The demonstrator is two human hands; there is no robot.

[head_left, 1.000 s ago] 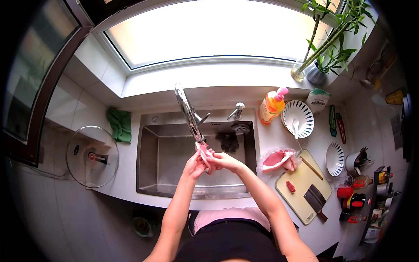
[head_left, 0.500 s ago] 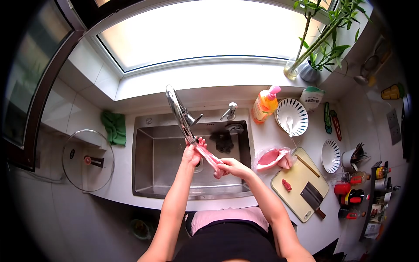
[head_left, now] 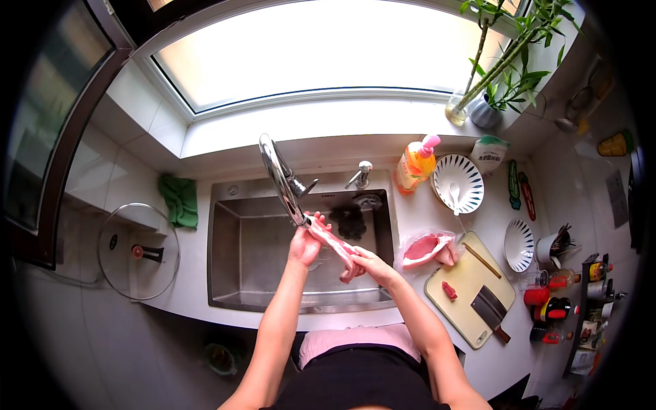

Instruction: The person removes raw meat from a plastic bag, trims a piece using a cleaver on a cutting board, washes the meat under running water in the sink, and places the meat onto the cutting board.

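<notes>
A long strip of raw pink meat (head_left: 333, 242) slants across the sink (head_left: 236, 301), under the spout of the chrome faucet (head_left: 279, 174). My left hand (head_left: 305, 244) is closed round its upper end, right below the spout, with fingertips showing past the meat. Near the lower end, my right hand (head_left: 372, 265) grips the strip from the right, and the tip hangs free below the fingers. Some dark material (head_left: 351, 222) lies in the sink's back right part, too unclear to name.
Right of the sink lie bagged meat (head_left: 427, 249) and a cutting board (head_left: 454, 324) with a cleaver (head_left: 489, 306), a small meat piece (head_left: 449, 290) and chopsticks (head_left: 482, 260). Behind stand a soap bottle (head_left: 414, 167) and a patterned bowl (head_left: 471, 179). A glass lid (head_left: 139, 251) stands left.
My right hand has shifted slightly right and turned, with the fingers more under the strip. The strip's lower end has moved a little right and now bends downward. My left hand has barely moved.
</notes>
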